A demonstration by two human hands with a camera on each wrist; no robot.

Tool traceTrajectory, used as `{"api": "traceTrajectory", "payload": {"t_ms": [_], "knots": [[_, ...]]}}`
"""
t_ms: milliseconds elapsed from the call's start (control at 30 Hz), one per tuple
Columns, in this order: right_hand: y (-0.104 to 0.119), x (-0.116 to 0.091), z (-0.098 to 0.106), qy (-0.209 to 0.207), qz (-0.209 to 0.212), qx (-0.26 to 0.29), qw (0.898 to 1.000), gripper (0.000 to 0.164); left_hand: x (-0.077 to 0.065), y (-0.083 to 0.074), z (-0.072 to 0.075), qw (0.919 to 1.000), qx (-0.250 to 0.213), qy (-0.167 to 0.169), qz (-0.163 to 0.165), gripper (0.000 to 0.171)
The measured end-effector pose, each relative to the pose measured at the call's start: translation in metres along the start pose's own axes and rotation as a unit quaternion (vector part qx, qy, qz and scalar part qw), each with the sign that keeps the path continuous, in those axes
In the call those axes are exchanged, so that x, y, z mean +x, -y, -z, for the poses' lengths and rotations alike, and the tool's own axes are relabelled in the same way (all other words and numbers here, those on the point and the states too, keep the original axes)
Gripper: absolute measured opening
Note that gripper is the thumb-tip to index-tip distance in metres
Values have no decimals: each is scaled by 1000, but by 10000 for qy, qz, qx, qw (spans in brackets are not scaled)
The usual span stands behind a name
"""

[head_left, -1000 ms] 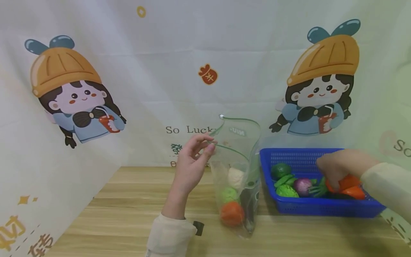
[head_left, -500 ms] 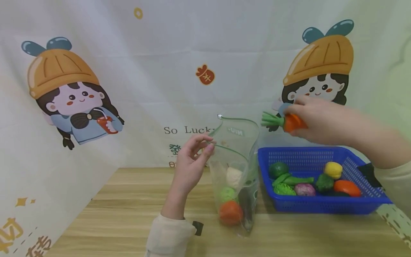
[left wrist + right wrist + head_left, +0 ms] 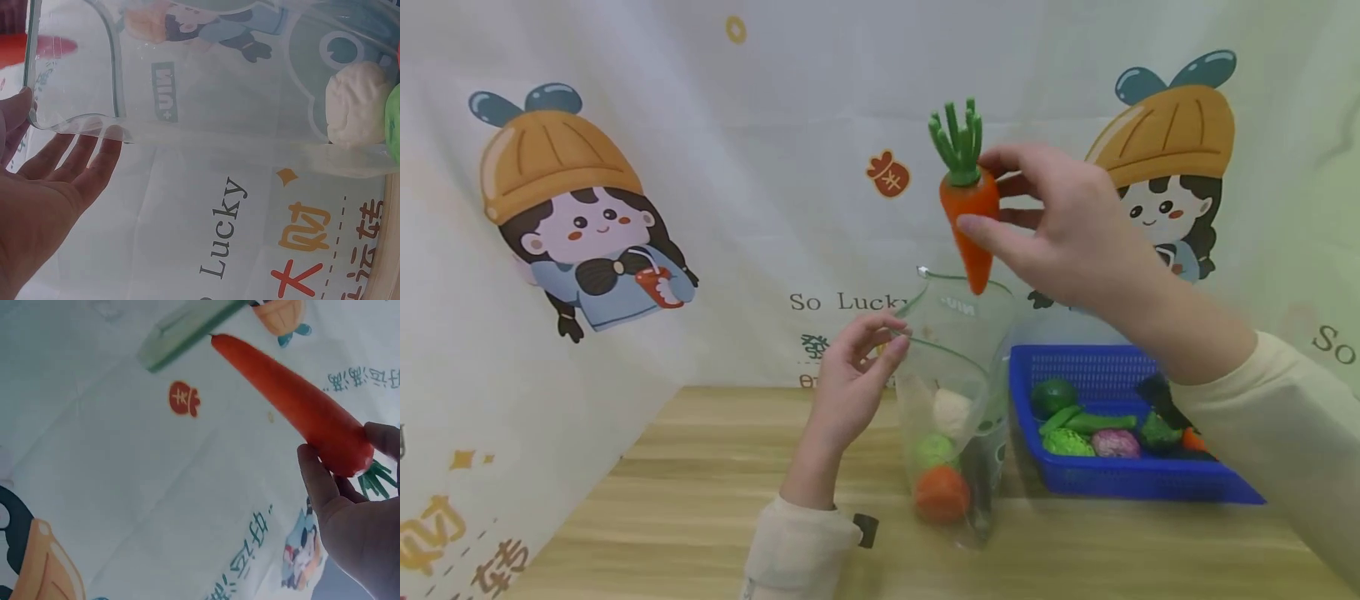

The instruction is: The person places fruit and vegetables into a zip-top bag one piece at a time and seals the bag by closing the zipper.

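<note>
My right hand pinches an orange carrot with green stalks, tip pointing down. The carrot hangs over the mouth of a clear zip bag, its tip overlapping the far rim in the head view. With thumb and fingers, my left hand pinches the bag's left rim and keeps the mouth spread. Inside the bag are a whitish lump-shaped vegetable, a light green round one, an orange-red round one and a dark long one low on the right side. The right wrist view shows fingertips around the carrot's thick end.
A blue basket stands right of the bag, partly hidden by my right sleeve. It holds a dark green round vegetable, green pods, a bright green one, a purple one and others. Behind hangs a printed cloth.
My right hand has lifted the carrot out of the basket, carried it left over the bag and turned it tip down. The left hand stays at the bag's rim.
</note>
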State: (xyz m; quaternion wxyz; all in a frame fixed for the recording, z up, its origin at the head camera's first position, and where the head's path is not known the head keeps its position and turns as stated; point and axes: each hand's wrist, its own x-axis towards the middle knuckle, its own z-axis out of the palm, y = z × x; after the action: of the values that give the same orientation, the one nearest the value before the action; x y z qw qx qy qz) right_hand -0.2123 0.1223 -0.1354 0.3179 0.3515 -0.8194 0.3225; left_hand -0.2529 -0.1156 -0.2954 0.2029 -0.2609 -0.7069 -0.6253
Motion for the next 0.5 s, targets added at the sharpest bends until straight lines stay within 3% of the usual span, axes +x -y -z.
{"api": "traceTrajectory", "payload": {"t_ms": [133, 267, 367, 500], "knots": [[-14, 3, -23, 928, -869, -27, 9919, 41, 1, 0, -2, 10000, -20, -28, -18, 21], [-28, 2, -40, 1978, -1442, -435, 9686, 48, 2, -1, -2, 9999, 4, -48, -95, 19], [-34, 1, -48, 2490, -1442, -643, 9555, 44, 4, -1, -2, 9999, 14, -27, -138, 19], [-35, -2, -52, 3089, -1123, -1278, 9357, 28, 4, -1, -3, 9999, 20, -8, -133, 19]]}}
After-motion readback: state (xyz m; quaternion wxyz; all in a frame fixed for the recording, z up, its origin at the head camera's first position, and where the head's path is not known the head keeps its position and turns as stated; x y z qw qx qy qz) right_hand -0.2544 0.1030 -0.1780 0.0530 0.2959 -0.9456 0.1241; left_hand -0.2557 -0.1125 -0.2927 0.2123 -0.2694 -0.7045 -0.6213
